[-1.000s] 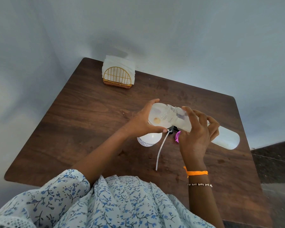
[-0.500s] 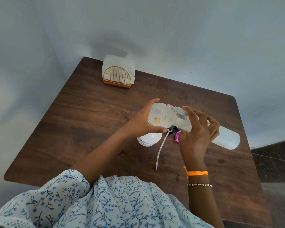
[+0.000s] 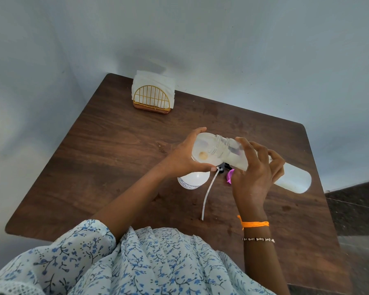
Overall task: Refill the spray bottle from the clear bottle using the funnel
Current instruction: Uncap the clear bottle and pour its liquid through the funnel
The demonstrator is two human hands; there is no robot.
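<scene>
- Spray bottle [image 3: 193, 180] is standing on the wooden table [image 3: 115, 150] directly beneath the funnel [image 3: 202, 152]; only its white shoulder and a printed label are being shown below the left hand [image 3: 185, 158].
- Funnel is being steadied by the left hand, whose fingers are wrapped around its wide translucent rim; whether its spout is seated in the neck of the spray bottle cannot be told, since that joint is hidden.
- Clear bottle [image 3: 264, 165] is being held nearly horizontal by the right hand [image 3: 254, 177], fingers closed around it near the shoulder, with its threaded mouth reaching over the funnel rim and its base pointing away from the funnel.
- Spray head with its dip tube [image 3: 208, 194] is lying on the table just beside the spray bottle, next to a pink cap [image 3: 229, 176].
- Spilling is being risked, in all likelihood, if the clear bottle is tipped too steeply: liquid could be surging past the funnel rim onto the table.
- Overflow is also being risked, since the level inside the opaque spray bottle is not being shown and the funnel could be backing up.
- Toppling seems possible if the funnel is pressed sideways, because the spray bottle is being held only through the funnel.
- Napkin holder [image 3: 152, 96], well beyond the funnel at the far corner, appears to be out of reach of any spill.
</scene>
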